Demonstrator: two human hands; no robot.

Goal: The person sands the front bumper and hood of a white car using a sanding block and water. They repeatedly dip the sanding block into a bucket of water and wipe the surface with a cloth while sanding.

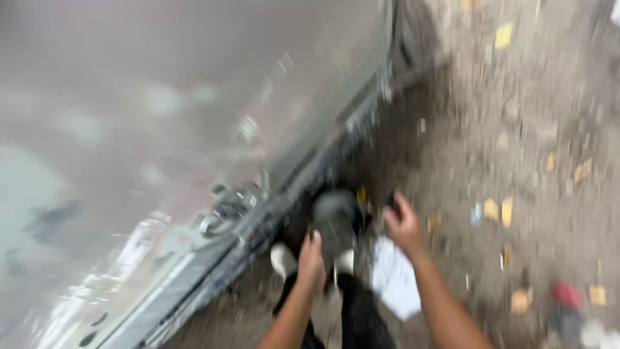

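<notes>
The whole view is blurred by motion. My left hand (311,262) reaches down at the bottom centre, its fingers closed against the side of a dark grey round object (336,216) that stands low by the vehicle's sill. My right hand (403,225) is just to its right, curled around a small dark thing (389,198) that sticks out above the fingers. Below my arms are my black trousers (358,313) and two white shoe tips (282,260).
A grey, dusty vehicle body panel (161,129) fills the left half, with a dark sill (303,181) running diagonally. A white sheet (395,279) lies on the dirt ground (529,129), which is strewn with yellow scraps. A red object (567,294) is at the lower right.
</notes>
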